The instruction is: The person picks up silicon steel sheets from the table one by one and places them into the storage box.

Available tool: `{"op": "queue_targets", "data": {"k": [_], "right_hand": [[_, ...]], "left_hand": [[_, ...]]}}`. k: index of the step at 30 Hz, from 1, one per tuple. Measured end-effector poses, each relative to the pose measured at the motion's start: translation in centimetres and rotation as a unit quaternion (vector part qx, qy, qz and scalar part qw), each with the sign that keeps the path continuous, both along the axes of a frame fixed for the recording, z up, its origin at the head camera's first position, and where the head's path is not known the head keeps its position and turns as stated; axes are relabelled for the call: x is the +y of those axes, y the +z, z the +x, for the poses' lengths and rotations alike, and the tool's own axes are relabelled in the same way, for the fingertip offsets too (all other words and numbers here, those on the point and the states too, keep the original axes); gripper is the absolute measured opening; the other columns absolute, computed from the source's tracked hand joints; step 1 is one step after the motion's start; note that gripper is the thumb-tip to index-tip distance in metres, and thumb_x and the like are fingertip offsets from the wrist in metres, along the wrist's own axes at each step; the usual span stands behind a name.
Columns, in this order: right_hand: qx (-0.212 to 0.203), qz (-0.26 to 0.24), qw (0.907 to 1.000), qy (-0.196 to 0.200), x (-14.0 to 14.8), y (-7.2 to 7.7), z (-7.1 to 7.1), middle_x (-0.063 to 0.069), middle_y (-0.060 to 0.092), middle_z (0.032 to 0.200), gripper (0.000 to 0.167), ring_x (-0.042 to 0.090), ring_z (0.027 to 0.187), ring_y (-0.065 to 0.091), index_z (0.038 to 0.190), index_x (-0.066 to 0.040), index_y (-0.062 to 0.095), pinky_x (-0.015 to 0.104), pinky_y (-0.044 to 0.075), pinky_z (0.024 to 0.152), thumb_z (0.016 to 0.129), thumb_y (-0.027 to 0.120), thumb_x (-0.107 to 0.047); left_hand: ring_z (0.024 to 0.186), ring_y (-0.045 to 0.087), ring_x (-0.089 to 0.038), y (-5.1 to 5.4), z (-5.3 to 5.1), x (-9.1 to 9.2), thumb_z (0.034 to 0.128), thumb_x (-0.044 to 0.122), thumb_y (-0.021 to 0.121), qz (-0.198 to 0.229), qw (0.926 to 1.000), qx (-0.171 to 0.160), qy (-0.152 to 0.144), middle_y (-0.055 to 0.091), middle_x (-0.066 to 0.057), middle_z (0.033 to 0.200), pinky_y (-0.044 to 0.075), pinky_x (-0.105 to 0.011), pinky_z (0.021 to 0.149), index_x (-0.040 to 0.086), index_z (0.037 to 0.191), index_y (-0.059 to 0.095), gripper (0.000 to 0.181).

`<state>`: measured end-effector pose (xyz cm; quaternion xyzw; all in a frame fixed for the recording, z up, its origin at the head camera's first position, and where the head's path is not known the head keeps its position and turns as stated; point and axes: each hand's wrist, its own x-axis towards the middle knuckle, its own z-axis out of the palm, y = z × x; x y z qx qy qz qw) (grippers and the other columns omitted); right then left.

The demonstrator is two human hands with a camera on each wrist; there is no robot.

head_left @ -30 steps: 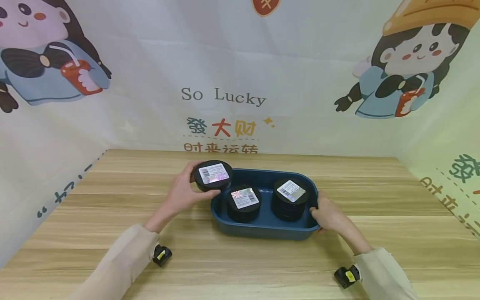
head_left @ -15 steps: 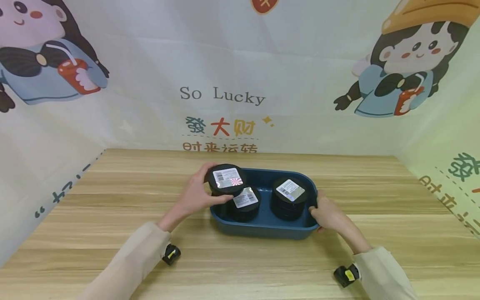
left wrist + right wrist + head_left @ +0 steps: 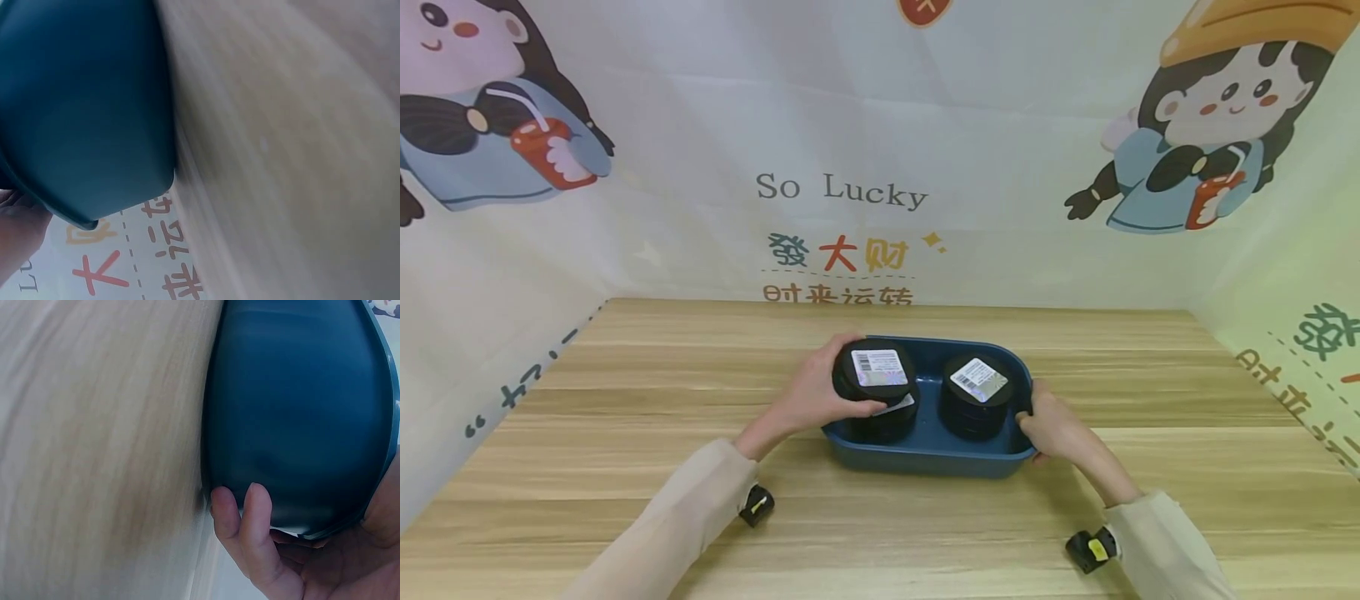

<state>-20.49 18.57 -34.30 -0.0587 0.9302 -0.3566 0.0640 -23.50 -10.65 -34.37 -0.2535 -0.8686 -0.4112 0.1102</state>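
My left hand (image 3: 815,393) grips a round black tin (image 3: 880,369) with a white barcode label, above the left side of a dark blue oblong tub (image 3: 925,463). Beneath it, partly covered, another black tin (image 3: 887,427) sits in the tub. A third black tin (image 3: 976,400), thick enough that it may be a stack, stands in the right half. My right hand (image 3: 1054,423) pinches the tub's right end, thumb over the rim; in the right wrist view its fingers (image 3: 257,522) touch the outer wall. The left wrist view mostly catches the tub's side (image 3: 94,119).
The tub rests on a wood-grain table (image 3: 880,533). A printed cloth (image 3: 1000,167) with cartoon figures and lettering hangs behind and along both sides. A small black device (image 3: 757,505) is strapped at the left wrist, another black device (image 3: 1091,550) at the right.
My left hand has carried its tin rightward and slightly nearer, from the tub's left rim to over the left tin, hiding most of that tin's label. My right hand keeps its hold.
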Motion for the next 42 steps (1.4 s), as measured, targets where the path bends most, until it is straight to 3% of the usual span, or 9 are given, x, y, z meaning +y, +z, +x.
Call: {"op": "queue_targets", "data": {"k": [9,16,26,34,42], "right_hand": [[0.001,0.003,1.0000,0.005,0.0,0.0,0.0,0.035,0.049,0.084,0.035,0.020,0.042,0.055,0.112,0.018,0.028,0.029,0.047,0.040,0.082,0.039,0.003],[0.002,0.009,0.9999,0.006,-0.1,0.0,0.0,0.031,0.050,0.079,0.032,0.021,0.042,0.056,0.109,0.016,0.030,0.029,0.046,0.040,0.082,0.039,0.002],[-0.001,0.003,1.0000,0.006,0.0,0.1,0.1,0.033,0.049,0.083,0.034,0.021,0.043,0.056,0.111,0.017,0.028,0.029,0.047,0.041,0.082,0.039,0.003],[0.003,-0.004,1.0000,0.006,0.0,0.0,0.1,0.038,0.047,0.089,0.035,0.021,0.043,0.055,0.111,0.018,0.028,0.030,0.047,0.040,0.081,0.039,0.003],[0.003,-0.003,1.0000,0.006,0.0,0.0,0.1,0.038,0.047,0.089,0.036,0.021,0.043,0.055,0.112,0.018,0.028,0.030,0.047,0.040,0.081,0.039,0.003]], "left_hand": [[0.095,0.054,-0.025,0.0,-0.2,0.5,0.0597,0.028,0.080,-0.026,0.9992,-0.024,-0.019,0.054,-0.015,0.111,0.043,-0.041,0.083,0.001,0.124,0.039,0.080],[0.095,0.053,-0.026,-0.1,-0.4,0.6,0.0592,0.029,0.080,-0.049,0.9980,-0.039,-0.004,0.053,-0.016,0.112,0.043,-0.040,0.084,0.000,0.125,0.038,0.083],[0.094,0.054,-0.027,0.0,-0.6,0.9,0.0607,0.032,0.079,-0.084,0.9958,-0.036,0.001,0.053,-0.018,0.109,0.044,-0.040,0.082,-0.003,0.125,0.037,0.084],[0.109,0.048,-0.033,0.3,-0.4,1.2,0.0627,0.033,0.078,-0.155,0.9873,-0.033,-0.015,0.046,-0.024,0.124,0.038,-0.044,0.092,-0.009,0.129,0.033,0.091],[0.109,0.048,-0.032,0.6,-0.4,1.3,0.0633,0.034,0.078,-0.185,0.9819,-0.036,-0.021,0.047,-0.024,0.123,0.038,-0.042,0.091,-0.010,0.128,0.035,0.089]]}}
